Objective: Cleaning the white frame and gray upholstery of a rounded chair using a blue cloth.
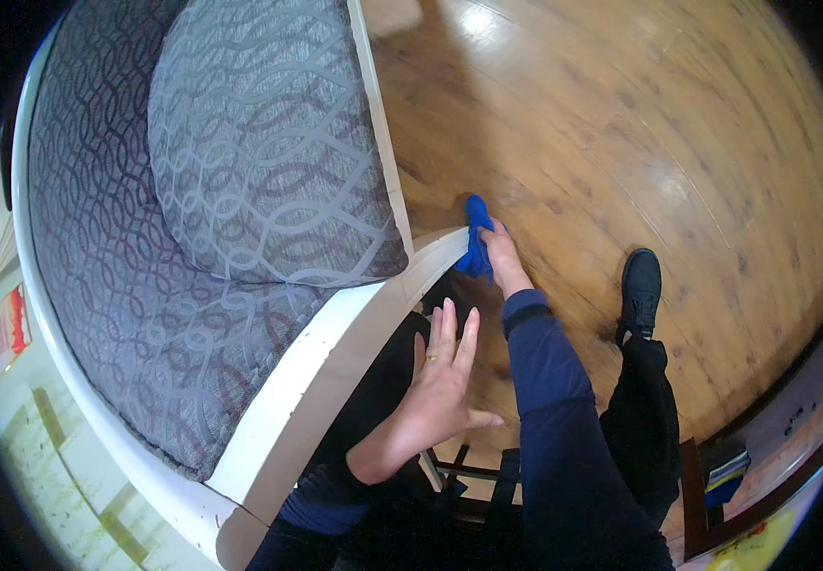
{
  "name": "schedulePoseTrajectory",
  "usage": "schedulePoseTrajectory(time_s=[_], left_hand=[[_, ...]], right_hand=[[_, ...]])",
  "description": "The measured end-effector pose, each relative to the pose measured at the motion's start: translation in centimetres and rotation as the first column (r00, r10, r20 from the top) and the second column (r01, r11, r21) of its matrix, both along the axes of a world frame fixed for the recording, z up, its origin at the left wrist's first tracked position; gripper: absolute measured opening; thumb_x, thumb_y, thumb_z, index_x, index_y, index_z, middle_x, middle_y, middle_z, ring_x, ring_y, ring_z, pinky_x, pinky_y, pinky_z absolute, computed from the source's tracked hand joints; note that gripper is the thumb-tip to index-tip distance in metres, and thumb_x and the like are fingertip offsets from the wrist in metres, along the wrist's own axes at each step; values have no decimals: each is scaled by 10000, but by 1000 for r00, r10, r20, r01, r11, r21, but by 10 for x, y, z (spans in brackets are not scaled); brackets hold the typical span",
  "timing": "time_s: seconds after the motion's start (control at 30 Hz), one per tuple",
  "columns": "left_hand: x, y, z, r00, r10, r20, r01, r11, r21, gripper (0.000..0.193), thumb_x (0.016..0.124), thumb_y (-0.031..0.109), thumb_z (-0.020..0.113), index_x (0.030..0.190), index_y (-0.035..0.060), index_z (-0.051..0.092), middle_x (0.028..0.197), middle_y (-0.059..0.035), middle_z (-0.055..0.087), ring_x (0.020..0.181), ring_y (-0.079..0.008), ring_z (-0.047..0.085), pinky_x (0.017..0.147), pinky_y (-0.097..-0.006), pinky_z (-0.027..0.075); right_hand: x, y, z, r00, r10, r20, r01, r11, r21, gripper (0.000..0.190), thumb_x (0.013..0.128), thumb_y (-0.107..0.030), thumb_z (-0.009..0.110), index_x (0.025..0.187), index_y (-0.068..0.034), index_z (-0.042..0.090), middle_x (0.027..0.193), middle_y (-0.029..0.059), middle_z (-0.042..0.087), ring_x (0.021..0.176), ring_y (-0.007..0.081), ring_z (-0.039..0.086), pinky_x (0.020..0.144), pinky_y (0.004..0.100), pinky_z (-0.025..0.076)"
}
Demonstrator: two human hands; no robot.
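My right hand (504, 255) grips a blue cloth (478, 246) against the lower end of a white wooden chair leg (440, 263), near the floor. My left hand (441, 392) holds nothing; its fingers are spread in the air beside the chair's white frame (311, 357), with a ring on one finger. The chair has a grey seat cushion (269, 143) and a grey padded back (97, 178), both with a looping pattern. Small chips and marks show on the white paint. Part of the cloth is hidden by my right fingers.
Wood-look flooring (633, 143) spreads to the right of the chair. My foot in a black shoe (642, 289) stands on it. At the lower right is a dark wooden furniture edge (693, 499) with items inside. Dark bars of a stand or stool (468, 471) show below my left hand.
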State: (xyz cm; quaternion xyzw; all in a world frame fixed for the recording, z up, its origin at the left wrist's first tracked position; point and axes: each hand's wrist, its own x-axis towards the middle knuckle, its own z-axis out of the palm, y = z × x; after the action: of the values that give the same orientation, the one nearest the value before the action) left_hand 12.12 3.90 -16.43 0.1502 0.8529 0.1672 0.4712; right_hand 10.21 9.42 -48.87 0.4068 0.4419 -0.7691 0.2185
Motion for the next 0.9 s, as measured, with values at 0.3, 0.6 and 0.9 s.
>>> schedulePoseTrajectory(time_s=[0.3, 0.6, 0.9], left_hand=[[1, 6, 4, 983, 70, -170, -61, 997, 54, 727, 580, 251, 798, 1088, 34, 326, 1122, -206, 318, 1045, -365, 310, 834, -477, 304], [10, 9, 10, 814, 504, -290, -380, 838, 390, 425, 667, 28, 684, 535, 40, 281, 494, -68, 278, 438, -145, 271, 411, -292, 244], [12, 8, 19, 763, 641, -77, -555, 712, 430, 282, 657, -20, 556, 523, 28, 313, 478, -135, 314, 409, -194, 271, 390, -301, 277]], right_hand=[[-10, 8, 57, 991, 134, 21, -134, 945, 297, 417, 817, -171, 588, 1184, -20, 462, 1056, 158, 578, 953, 229, 552, 842, 319, 424], [-53, 41, 151, 736, 460, -496, -343, 886, 313, 340, 771, -222, 611, 1051, -29, 596, 1060, 168, 596, 1001, 292, 552, 858, 337, 422], [-110, 60, 199, 634, 581, -511, -689, 724, -31, 372, 775, -179, 588, 1109, -15, 582, 942, 64, 632, 812, 123, 579, 731, 241, 457]])
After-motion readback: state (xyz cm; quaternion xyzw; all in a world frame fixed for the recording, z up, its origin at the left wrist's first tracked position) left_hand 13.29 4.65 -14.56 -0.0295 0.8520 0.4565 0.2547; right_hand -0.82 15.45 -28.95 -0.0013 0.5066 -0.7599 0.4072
